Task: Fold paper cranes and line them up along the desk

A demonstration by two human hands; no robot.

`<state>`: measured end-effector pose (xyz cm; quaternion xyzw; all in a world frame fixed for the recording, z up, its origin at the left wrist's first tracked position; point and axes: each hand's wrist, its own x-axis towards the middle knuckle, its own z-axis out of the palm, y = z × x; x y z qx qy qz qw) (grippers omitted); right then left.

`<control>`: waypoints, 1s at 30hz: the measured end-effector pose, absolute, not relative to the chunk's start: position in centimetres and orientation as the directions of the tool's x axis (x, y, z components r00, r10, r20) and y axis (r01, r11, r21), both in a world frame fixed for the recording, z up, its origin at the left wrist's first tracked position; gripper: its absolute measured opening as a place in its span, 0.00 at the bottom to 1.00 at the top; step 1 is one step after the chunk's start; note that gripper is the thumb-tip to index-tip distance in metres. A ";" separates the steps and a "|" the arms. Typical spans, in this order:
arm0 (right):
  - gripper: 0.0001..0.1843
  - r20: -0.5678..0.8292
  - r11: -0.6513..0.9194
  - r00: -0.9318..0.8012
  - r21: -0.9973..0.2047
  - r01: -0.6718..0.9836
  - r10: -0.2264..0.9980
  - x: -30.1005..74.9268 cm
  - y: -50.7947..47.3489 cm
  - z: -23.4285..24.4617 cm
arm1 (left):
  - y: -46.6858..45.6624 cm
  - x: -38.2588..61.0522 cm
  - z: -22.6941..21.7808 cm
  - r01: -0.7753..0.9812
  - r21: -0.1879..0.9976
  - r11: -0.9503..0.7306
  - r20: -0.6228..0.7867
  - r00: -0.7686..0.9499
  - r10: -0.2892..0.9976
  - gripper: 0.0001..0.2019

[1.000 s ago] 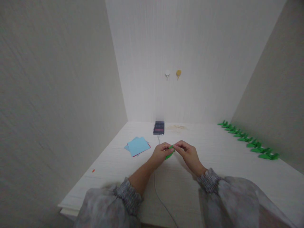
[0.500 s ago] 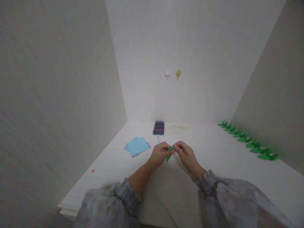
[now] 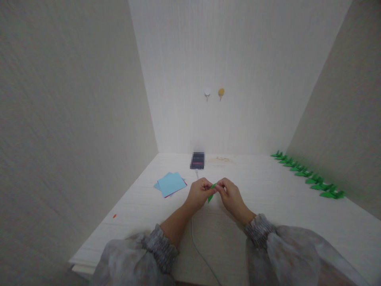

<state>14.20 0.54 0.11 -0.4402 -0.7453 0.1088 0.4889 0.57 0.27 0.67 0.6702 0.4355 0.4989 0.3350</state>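
Observation:
A small piece of folded green paper (image 3: 211, 196) is pinched between my two hands above the middle of the table. My left hand (image 3: 199, 193) grips it with thumb and fingers, and a ring shows on one finger. On the other side, the thumb and fingertips of my right hand (image 3: 228, 193) close on the paper's upper end. The fingers hide much of the paper, so its full shape cannot be made out. One pointed end hangs down below the left thumb.
Square blue sheets of paper (image 3: 172, 185) lie stacked at the left. A phone (image 3: 197, 160) with a white cable (image 3: 198, 248) rests at the back. Several folded green paper figures (image 3: 314, 180) line the right side. A small orange bit (image 3: 114, 216) lies near the left edge.
The view has shifted slightly. My right fingers have closed in on the green paper's upper end, and less of the paper shows between my hands.

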 end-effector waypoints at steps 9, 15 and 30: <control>0.06 0.582 0.589 -0.200 -0.619 0.520 0.789 14.2 0.2 0.7 | 0.6 0.1 0.1 0.210 0.915 -0.345 0.328 0.112 0.938 0.12; 0.05 0.619 0.656 -0.239 -0.635 0.407 0.748 14.1 -0.3 1.5 | 0.4 0.0 -0.2 0.246 0.888 -0.388 0.368 0.126 0.921 0.11; 0.09 0.699 0.725 -0.223 -0.594 0.348 0.680 14.1 -0.4 1.6 | 0.3 0.0 0.2 0.325 0.842 -0.431 0.436 0.060 0.898 0.10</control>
